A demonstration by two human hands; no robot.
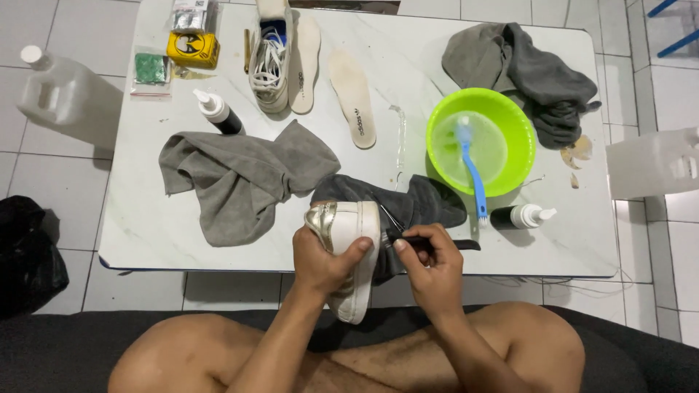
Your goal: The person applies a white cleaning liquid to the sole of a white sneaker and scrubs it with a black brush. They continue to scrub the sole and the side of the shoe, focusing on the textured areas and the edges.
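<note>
My left hand (325, 262) grips a white sneaker (351, 244) with a gold heel tab, holding it on its side over the near edge of the white table (408, 65). My right hand (431, 266) holds a small black-handled brush (429, 242) whose bristle end touches the sneaker's side. A dark grey cloth (419, 204) lies on the table just beyond the sneaker.
A green bowl (510, 124) of water holds a blue brush (472, 164). Around it lie grey cloths (240, 178), two insoles (353, 94), a second sneaker with laces (271, 62), two squeeze bottles (524, 216), small packets and a yellow tin (193, 49). White jugs (58, 91) stand on the floor either side.
</note>
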